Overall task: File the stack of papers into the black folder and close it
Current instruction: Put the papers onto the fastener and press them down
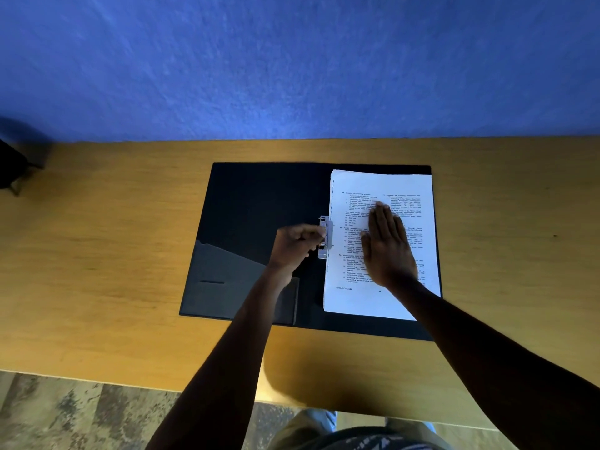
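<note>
Wall (292,60), blue, fills the top, 12 o'clock. Below it the table (113,254), yellow-brown wood, runs side to side; floor (65,414) shows at 7 o'clock past its near edge.

Folder (259,203), black, lies open flat at the table's middle. Its left leaf has an inner pocket (227,274) at the 7 o'clock corner. Papers (363,300), a printed stack, lie on the right leaf, at 3 o'clock from the spine, their right edge about level with the folder's edge.

My right hand (388,248) rests palm down on the papers, fingers straight and together, pointing to 12 o'clock, thumb out toward 9 o'clock. It grips nothing; it presses flat.

My left hand (293,246) sits over the spine, at 9 o'clock from the right hand, fingers curled in, tips against the clip (325,237). The hand is blurred; I cannot tell if the fingers pinch the clip or only touch it.

Clip, pale metal, stands along the papers' left edge, touching it.
</note>
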Tool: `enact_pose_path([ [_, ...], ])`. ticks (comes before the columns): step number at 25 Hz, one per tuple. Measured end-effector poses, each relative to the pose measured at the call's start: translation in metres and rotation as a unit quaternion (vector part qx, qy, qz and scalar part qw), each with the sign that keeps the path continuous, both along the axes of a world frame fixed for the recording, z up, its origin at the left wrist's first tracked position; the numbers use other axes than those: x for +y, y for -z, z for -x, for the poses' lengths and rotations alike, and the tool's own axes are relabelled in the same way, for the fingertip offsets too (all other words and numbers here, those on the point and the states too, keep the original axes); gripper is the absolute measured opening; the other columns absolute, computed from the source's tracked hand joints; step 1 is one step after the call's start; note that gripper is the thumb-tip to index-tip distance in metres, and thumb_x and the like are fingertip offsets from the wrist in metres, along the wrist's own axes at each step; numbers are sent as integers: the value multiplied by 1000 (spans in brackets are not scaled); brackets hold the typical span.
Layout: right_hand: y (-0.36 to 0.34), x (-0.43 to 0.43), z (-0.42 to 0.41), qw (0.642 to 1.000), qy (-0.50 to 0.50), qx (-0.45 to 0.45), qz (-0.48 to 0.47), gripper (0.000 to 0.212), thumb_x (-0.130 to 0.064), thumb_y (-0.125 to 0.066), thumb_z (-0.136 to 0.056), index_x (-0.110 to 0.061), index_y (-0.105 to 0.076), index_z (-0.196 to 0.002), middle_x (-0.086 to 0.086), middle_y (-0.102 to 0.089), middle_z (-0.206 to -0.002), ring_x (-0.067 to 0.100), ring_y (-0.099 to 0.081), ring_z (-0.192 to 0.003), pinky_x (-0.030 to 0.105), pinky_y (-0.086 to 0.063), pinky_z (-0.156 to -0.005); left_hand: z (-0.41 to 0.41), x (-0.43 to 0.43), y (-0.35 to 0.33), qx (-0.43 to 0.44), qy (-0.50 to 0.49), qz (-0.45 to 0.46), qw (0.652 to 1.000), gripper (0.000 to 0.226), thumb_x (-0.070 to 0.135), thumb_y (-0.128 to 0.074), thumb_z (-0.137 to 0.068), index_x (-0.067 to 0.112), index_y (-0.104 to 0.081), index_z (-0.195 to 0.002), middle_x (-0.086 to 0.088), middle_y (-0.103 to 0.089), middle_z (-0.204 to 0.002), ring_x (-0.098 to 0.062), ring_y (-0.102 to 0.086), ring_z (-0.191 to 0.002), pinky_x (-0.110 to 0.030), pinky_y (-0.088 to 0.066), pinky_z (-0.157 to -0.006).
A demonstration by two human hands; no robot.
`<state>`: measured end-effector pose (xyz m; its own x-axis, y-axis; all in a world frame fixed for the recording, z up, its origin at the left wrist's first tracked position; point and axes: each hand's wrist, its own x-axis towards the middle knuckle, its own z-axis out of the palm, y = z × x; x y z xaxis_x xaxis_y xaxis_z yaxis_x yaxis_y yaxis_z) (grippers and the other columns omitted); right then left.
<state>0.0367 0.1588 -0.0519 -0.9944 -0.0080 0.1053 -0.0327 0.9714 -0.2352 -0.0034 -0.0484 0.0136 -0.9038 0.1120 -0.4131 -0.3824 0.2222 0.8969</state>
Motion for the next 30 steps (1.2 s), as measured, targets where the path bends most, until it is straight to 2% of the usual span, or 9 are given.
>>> enact_pose_path([
  [5, -2, 0, 0, 1000, 0, 5, 2, 55, -25, -35, -104, 7, -28, -148, 26, -27, -158, 37, -21, -149, 49, -25, -121, 6, -10, 10, 47, 103, 214, 970, 52, 40, -80, -75, 16, -50, -109, 6, -45, -69, -10, -44, -64, -19, -37, -53],
  [11, -6, -2, -1, 1000, 8, 7, 16, 55, -24, -39, -103, 6, -29, -149, 25, -28, -158, 36, -23, -149, 47, -24, -121, 6, -6, 10, 105, 188, 361, 907, 55, 46, -75, -77, 14, -43, -107, -8, -60, -110, -31, -58, -97, -39, -42, -74],
  [14, -6, -2, 0, 1000, 11, 1, 17, 55, -26, -37, -104, 5, -29, -149, 24, -28, -158, 35, -23, -149, 47, -24, -122, 7, -3, 8, 134, 207, 391, 887, 49, 44, -75, -78, 13, -45, -102, -8, -59, -110, -31, -60, -97, -42, -44, -78],
  [19, -6, -3, 0, 1000, 12, 2, 15, 56, -27, -35, -104, 4, -29, -149, 23, -28, -158, 34, -22, -150, 46, -23, -122, 9, -18, 4, 84, 190, 295, 933, 42, 42, -79, -75, 14, -53, -93, 1, -55, -79, -20, -54, -75, -31, -39, -63],
  [22, -3, -3, 1, 1000, 16, 10, 15, 56, -28, -35, -103, 5, -30, -149, 23, -29, -158, 34, -24, -149, 47, -24, -121, 7, -48, 4, 106, 102, 313, 938, 33, 33, -72, -84, 14, -59, -107, -2, -62, -91, -20, -60, -85, -35, -51, -74],
  [24, -1, -3, 0, 1000, 11, 13, 17, 56, -28, -34, -103, 5, -31, -148, 24, -29, -157, 35, -25, -149, 48, -25, -121, 2, -84, 4, 118, -21, 403, 907, 33, 25, -61, -91, 9, -57, -120, -12, -60, -118, -27, -57, -108, -41, -50, -89],
  [26, -2, -2, 1, 1000, 9, 12, 17, 56, -29, -33, -103, 6, -32, -148, 24, -30, -157, 35, -25, -148, 48, -26, -120, -4, -124, 3, 73, -128, 490, 859, 41, 23, -56, -91, 0, -52, -125, -22, -52, -127, -38, -48, -118, -49, -42, -96],
  [28, -3, -2, 0, 1000, 9, 9, 18, 57, -30, -32, -102, 6, -35, -146, 24, -32, -156, 36, -27, -147, 49, -28, -119, -10, -150, 0, 5, -155, 535, 831, 50, 31, -55, -91, -5, -49, -125, -26, -48, -130, -43, -44, -120, -52, -38, -98],
  [30, -6, -2, 1, 1000, 12, 12, 22, 58, -32, -31, -101, 7, -38, -144, 25, -35, -154, 37, -31, -146, 50, -29, -119, -16, -159, 1, -22, -119, 557, 822, 55, 40, -52, -93, -5, -52, -124, -25, -47, -129, -43, -44, -120, -52, -39, -98],
])
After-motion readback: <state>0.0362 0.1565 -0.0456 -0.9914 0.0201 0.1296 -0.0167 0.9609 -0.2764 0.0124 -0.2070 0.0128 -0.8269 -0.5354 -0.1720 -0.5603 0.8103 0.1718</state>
